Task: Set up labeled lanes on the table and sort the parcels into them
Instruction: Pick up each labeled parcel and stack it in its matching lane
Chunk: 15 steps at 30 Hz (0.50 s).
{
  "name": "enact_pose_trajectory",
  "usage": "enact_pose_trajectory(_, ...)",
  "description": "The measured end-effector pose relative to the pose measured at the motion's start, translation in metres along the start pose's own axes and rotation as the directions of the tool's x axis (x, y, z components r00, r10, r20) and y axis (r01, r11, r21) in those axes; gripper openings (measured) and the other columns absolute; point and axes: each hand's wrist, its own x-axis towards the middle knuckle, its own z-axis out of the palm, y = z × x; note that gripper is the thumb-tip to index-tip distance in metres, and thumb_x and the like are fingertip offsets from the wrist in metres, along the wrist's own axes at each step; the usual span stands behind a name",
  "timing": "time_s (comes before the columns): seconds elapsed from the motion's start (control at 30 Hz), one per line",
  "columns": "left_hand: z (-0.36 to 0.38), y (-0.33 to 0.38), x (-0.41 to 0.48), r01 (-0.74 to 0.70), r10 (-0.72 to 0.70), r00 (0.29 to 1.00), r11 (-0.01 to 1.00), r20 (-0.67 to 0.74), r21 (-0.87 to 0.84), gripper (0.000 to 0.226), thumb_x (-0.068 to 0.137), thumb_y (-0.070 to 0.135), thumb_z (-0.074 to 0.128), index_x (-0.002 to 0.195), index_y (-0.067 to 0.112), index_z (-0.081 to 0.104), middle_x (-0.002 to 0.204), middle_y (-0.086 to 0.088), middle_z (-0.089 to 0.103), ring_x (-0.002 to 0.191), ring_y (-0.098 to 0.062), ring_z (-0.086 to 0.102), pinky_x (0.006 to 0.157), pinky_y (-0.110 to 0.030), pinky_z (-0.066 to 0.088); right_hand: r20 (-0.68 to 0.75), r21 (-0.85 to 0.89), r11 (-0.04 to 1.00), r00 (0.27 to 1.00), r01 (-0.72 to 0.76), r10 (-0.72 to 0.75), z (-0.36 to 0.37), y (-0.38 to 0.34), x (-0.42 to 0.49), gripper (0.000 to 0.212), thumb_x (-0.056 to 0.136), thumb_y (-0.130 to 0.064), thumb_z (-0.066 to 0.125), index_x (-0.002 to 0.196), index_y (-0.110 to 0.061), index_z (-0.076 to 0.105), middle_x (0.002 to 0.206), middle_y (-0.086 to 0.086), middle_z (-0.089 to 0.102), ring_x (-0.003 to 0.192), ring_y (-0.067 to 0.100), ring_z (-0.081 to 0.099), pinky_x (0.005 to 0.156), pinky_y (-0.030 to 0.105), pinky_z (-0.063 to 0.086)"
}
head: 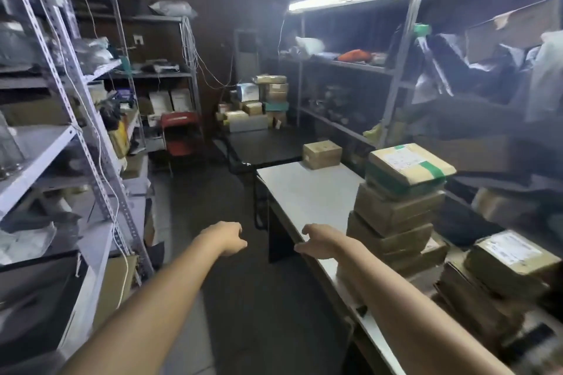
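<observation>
Parcels stacked on bench right side, one lone box at far end. No lane labels visible (setup step, likely). Left hand and right hand empty, fingers loosely curled. Next: mark lanes.

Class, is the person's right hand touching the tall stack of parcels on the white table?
Apart. The head view shows the right hand at the white table edge, bare tabletop separating it from the tall stack of parcels.

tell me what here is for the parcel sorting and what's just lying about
For the job: white table; tall parcel stack; single box; labelled parcel.
Lying about: red chair; far box pile; left shelving.
</observation>
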Motion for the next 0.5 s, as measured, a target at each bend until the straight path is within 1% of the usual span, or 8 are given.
enact_pose_trajectory(0.03, 0.000, -0.017, 0.018, 0.022, -0.022, 1.000, 1.000, 0.010, -0.014, 0.061, 0.085, 0.052, 0.053, 0.143, 0.035, 0.047, 0.145, -0.001, 0.053, 0.124, -0.027, 0.057, 0.099, -0.036, 0.049, 0.012, -0.012, 1.000, 1.000, 0.011, -0.011, 0.001, -0.009, 0.022, 0.051, 0.096, -0.042, 0.055, 0.137, -0.013, 0.052, 0.135, 0.008, 0.057, 0.122, 0.028, 0.054, 0.096, 0.036, 0.047)
enact_pose_trajectory(0.07, 0.000, -0.030, 0.035, 0.040, -0.039, 0.999, 0.999, 0.028, -0.021, 0.062, 0.083, 0.053, 0.052, 0.143, 0.035, 0.048, 0.145, -0.001, 0.053, 0.124, -0.027, 0.056, 0.100, -0.037, 0.048, 0.022, -0.033, 0.999, 1.000, 0.018, -0.017, 0.002, -0.015, 0.039, 0.047, 0.096, -0.044, 0.054, 0.131, -0.014, 0.054, 0.129, 0.007, 0.059, 0.116, 0.028, 0.056, 0.089, 0.035, 0.047)
enact_pose_trajectory(0.13, -0.002, -0.051, 0.069, 0.061, -0.060, 0.997, 0.997, 0.042, -0.038, 0.063, 0.082, 0.054, 0.052, 0.142, 0.035, 0.048, 0.145, -0.001, 0.054, 0.125, -0.027, 0.056, 0.102, -0.038, 0.048, 0.044, -0.060, 0.998, 0.999, 0.033, -0.031, 0.004, -0.023, 0.079, 0.036, 0.094, -0.047, 0.054, 0.113, -0.017, 0.056, 0.112, 0.004, 0.060, 0.102, 0.025, 0.058, 0.076, 0.033, 0.044)
enact_pose_trajectory(0.2, -0.006, -0.063, 0.100, 0.071, -0.069, 0.996, 0.996, 0.050, -0.047, 0.061, 0.085, 0.054, 0.053, 0.143, 0.034, 0.048, 0.146, -0.002, 0.053, 0.127, -0.028, 0.055, 0.103, -0.037, 0.047, 0.070, -0.072, 0.997, 0.997, 0.033, -0.028, 0.004, -0.029, 0.118, 0.032, 0.095, -0.047, 0.054, 0.105, -0.017, 0.055, 0.104, 0.003, 0.059, 0.094, 0.024, 0.057, 0.072, 0.033, 0.042)
enact_pose_trajectory(0.23, -0.008, -0.067, 0.116, 0.072, -0.070, 0.996, 0.996, 0.052, -0.047, 0.061, 0.086, 0.054, 0.053, 0.143, 0.034, 0.047, 0.146, -0.002, 0.052, 0.128, -0.028, 0.054, 0.103, -0.037, 0.047, 0.080, -0.075, 0.997, 0.996, 0.035, -0.029, 0.004, -0.031, 0.137, 0.033, 0.095, -0.047, 0.054, 0.107, -0.016, 0.056, 0.105, 0.003, 0.059, 0.095, 0.025, 0.058, 0.074, 0.034, 0.044)
enact_pose_trajectory(0.33, -0.016, -0.077, 0.172, 0.071, -0.068, 0.996, 0.997, 0.060, -0.042, 0.061, 0.086, 0.055, 0.053, 0.143, 0.033, 0.047, 0.146, -0.002, 0.053, 0.126, -0.028, 0.055, 0.103, -0.038, 0.047, 0.116, -0.078, 0.995, 0.992, 0.058, -0.049, 0.001, -0.040, 0.200, 0.047, 0.096, -0.045, 0.054, 0.128, -0.011, 0.056, 0.123, 0.008, 0.060, 0.110, 0.028, 0.058, 0.089, 0.036, 0.049)
enact_pose_trajectory(0.43, -0.029, -0.082, 0.237, 0.087, -0.084, 0.995, 0.995, 0.058, -0.044, 0.060, 0.088, 0.055, 0.052, 0.144, 0.033, 0.046, 0.146, -0.002, 0.052, 0.126, -0.028, 0.055, 0.103, -0.039, 0.047, 0.138, -0.052, 0.995, 0.987, 0.089, -0.081, -0.008, -0.044, 0.279, 0.050, 0.096, -0.043, 0.054, 0.133, -0.010, 0.054, 0.129, 0.010, 0.059, 0.116, 0.029, 0.057, 0.084, 0.033, 0.045)
enact_pose_trajectory(0.5, -0.040, -0.087, 0.273, 0.116, -0.115, 0.991, 0.993, 0.067, -0.005, 0.059, 0.090, 0.054, 0.052, 0.145, 0.032, 0.045, 0.147, -0.002, 0.052, 0.126, -0.028, 0.056, 0.103, -0.038, 0.047, 0.152, -0.029, 0.995, 0.985, 0.093, -0.087, -0.016, -0.047, 0.325, 0.050, 0.095, -0.042, 0.055, 0.133, -0.010, 0.054, 0.131, 0.010, 0.059, 0.116, 0.030, 0.057, 0.086, 0.035, 0.046)
